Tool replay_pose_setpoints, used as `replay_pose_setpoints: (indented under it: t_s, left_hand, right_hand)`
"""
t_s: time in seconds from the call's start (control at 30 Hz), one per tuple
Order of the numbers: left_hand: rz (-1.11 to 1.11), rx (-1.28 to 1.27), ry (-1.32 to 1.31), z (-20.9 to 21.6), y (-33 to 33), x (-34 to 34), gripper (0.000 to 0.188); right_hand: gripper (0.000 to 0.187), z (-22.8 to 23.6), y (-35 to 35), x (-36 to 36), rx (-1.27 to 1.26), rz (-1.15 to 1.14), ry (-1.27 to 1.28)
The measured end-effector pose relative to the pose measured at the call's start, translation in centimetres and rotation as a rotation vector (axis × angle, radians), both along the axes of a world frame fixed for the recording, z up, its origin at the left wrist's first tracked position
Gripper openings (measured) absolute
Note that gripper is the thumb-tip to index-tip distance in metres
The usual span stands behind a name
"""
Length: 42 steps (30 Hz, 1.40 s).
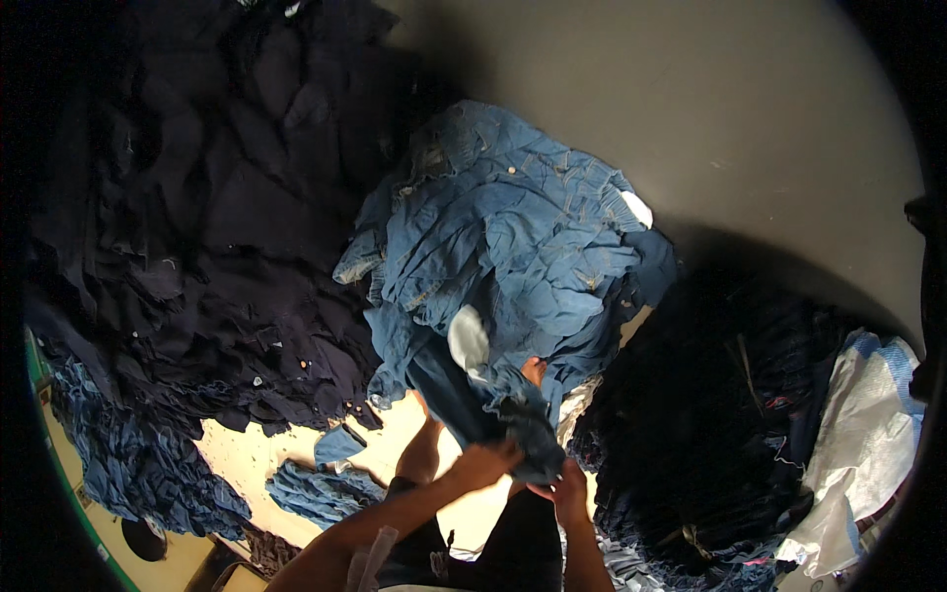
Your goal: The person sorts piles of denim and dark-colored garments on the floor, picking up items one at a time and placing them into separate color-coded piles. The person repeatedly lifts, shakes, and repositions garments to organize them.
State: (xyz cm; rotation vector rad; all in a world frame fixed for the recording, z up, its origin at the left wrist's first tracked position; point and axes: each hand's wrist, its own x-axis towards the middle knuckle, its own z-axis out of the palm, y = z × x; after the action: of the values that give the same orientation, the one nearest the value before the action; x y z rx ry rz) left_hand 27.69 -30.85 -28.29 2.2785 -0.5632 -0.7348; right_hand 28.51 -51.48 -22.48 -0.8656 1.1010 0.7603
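Observation:
Close above my lap, both hands grip a darker blue denim garment [449,390] that stretches up into the heap in front of me. My left hand [491,462] is closed on its near part, with some fingers hidden by the cloth. A little to the right and lower, my right hand [562,490] pinches the lower edge of the same cloth. A white pocket lining [469,340] hangs out beside the garment. Beyond it rises a heap of lighter blue denim clothes [503,227], crumpled together, with a few buttons and stitched seams showing.
A large dark pile of clothes [227,197] fills the left side. To the right lies another dark heap [705,414], next to a white woven sack [868,424]. More blue denim [321,490] lies on the pale floor [237,454] at the lower left. A grey wall [710,109] stands behind.

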Motion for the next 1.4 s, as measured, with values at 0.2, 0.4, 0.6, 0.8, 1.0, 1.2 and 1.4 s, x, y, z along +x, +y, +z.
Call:
replay_pose_setpoints:
  t_s: [0.2, 0.4, 0.6, 0.8, 1.0, 1.2, 1.4]
  left_hand:
    - [-0.39, 0.042, -0.068, 10.1, -6.8, -4.0, 0.024]
    - [-0.124, -0.599, 0.876, 5.7, -6.6, 3.3, 0.043]
    - [0.75, 0.172, -0.351, -12.6, -4.0, 23.6, 0.085]
    - [0.328, 0.4, 0.029, -17.7, -3.6, 32.0, 0.026]
    - [0.112, 0.035, -0.132, -6.1, -1.8, 24.2, 0.017]
    - [-0.275, -0.055, -0.013, 6.0, -1.1, 10.8, 0.017]
    - [0.128, -0.018, 0.375, 9.7, 2.6, 6.3, 0.027]
  right_hand:
    - [0.075, 0.5, -4.7, 3.1, 0.236, 1.152, -0.035]
    - [0.05, 3.1, -8.4, -1.6, -0.063, 0.437, 0.236]
    - [0.041, 3.7, -11.1, -8.7, -0.458, 0.212, 0.152]
    - [0.022, -0.7, -12.1, -12.6, -0.551, 0.37, 0.076]
    - [0.036, -2.8, -9.3, -6.6, -0.291, -0.266, 0.197]
    - [0.086, -4.1, -2.3, 7.2, 0.019, -0.095, -0.161]
    - [0.039, -1.6, 5.2, 11.2, -0.503, 0.853, -0.213]
